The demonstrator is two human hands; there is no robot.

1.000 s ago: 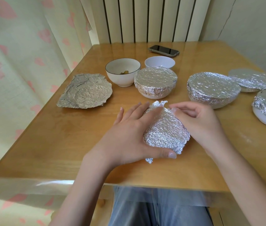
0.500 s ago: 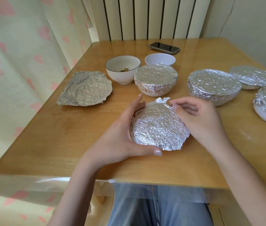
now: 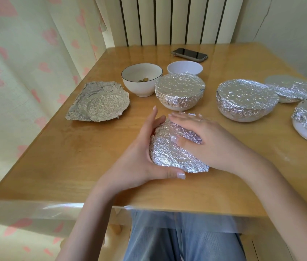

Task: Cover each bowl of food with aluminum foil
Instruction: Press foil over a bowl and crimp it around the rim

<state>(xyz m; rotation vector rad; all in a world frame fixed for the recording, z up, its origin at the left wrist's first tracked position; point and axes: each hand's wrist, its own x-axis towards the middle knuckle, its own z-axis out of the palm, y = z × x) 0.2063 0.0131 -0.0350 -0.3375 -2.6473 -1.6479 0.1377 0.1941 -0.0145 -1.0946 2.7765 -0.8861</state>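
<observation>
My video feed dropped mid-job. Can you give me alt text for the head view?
Both hands, left hand and right hand, press foil around the nearest bowl on a wooden table. Behind it stand four foil-covered bowls, two uncovered bowls, a loose foil sheet and a phone.

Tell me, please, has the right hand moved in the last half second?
Yes. The right hand has slid left, from beside the foil-wrapped bowl onto its top, fingers flat, judged against the table.

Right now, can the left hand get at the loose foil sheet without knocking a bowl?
Probably yes: the loose foil sheet lies left of the left hand across bare table; the black-rimmed bowl sits behind it.
</observation>
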